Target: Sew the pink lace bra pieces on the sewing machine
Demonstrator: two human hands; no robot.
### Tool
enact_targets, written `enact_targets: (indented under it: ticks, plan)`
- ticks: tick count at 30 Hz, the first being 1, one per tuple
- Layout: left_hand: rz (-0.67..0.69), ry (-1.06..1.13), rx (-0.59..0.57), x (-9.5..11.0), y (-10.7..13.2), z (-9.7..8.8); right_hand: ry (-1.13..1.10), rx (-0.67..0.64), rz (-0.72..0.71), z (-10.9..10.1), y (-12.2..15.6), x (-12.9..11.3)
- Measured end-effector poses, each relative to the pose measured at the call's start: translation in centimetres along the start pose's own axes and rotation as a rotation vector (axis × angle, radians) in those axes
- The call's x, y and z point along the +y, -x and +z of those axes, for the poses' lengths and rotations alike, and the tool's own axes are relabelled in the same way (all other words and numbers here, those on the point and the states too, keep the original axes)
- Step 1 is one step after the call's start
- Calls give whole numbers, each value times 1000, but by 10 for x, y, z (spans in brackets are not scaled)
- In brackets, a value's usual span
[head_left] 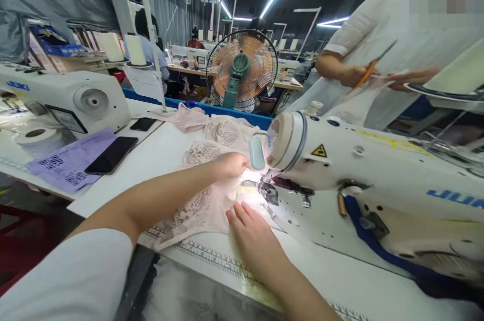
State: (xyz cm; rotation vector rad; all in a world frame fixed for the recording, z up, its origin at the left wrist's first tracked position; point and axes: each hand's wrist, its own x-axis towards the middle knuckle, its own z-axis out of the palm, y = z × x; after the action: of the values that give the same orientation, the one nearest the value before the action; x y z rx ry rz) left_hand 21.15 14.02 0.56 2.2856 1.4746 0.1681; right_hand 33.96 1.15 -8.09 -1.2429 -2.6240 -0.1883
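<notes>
A pale pink lace bra (196, 212) lies across the sewing table, with part of its fabric under the needle area of a white sewing machine (325, 152). Beyond the lit needle area, my left hand (231, 164) is closed on the fabric; its fingertips are partly hidden. My right hand (254, 233) lies on the near side of the needle, fingers stretched out and pressing the fabric flat. The presser foot area (266, 187) sits just right of both hands, under a bright lamp.
A ruler strip (215, 256) runs along the table's front edge. To the left are a phone (112, 154), a purple paper (71, 162) and another sewing machine (75, 97). A fan (242, 66) stands behind. At right, a co-worker holds orange-handled scissors (366, 74) and fabric.
</notes>
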Motion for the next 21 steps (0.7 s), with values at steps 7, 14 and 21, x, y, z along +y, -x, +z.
enact_targets:
  ticks: [7,14,21]
  plan:
    - [678,-214,-60,-5,54,38,-128,47,-70,-9,-1,7]
    - [624,-256,13,-11,53,56,51,216,-47,1,42,2]
    - [695,-324,39,-4,40,57,125,272,55,-2,52,4]
